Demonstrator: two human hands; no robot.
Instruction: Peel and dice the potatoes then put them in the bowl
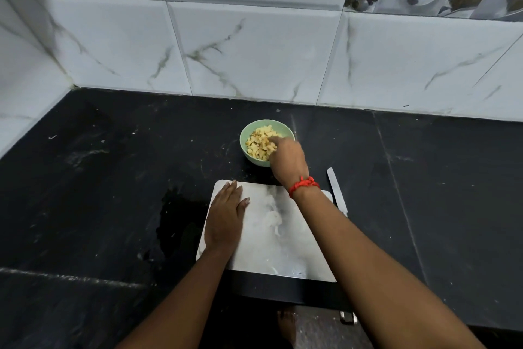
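The right hand (287, 159) reaches over the green bowl (245, 133) of diced potatoes (259, 142), fingers hidden so their grasp cannot be told; the left hand (226, 214) lies flat, fingers straight, on the cutting board (283, 238), knife (336, 191) beside it.

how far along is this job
Mostly done: diced yellow potato pieces fill the pale green round bowl; the silver knife lies beside the grey rectangular cutting board. In hand: right hand at the bowl, left hand flat on the board. Left: no uncut potato visible.
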